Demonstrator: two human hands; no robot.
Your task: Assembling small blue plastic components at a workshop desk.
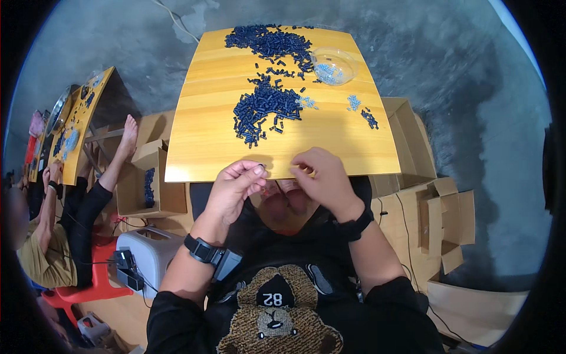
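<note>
My left hand [233, 189] is closed at the near edge of the yellow wooden table [200, 124], thumb and forefinger pinching a small black cylindrical piece [262, 168]. Across from it, my right hand [327, 180] has its fingers curled together; whatever they hold, if anything, is too small to make out. The hands are a short gap apart. Beyond them lies a heap of small black cylinders [265, 106], with little pale pins [306, 102] at its right side. Farther right are another cluster of pale pins [354, 102] and a small group of black pieces [369, 118].
A larger black heap [268, 42] and a transparent bowl [354, 59] with pale pins occupy the table's far end. Cardboard boxes [168, 197] stand on both sides. To the left, a person [50, 253] sits at another table [88, 124]. A grey stool [150, 251] is beside me.
</note>
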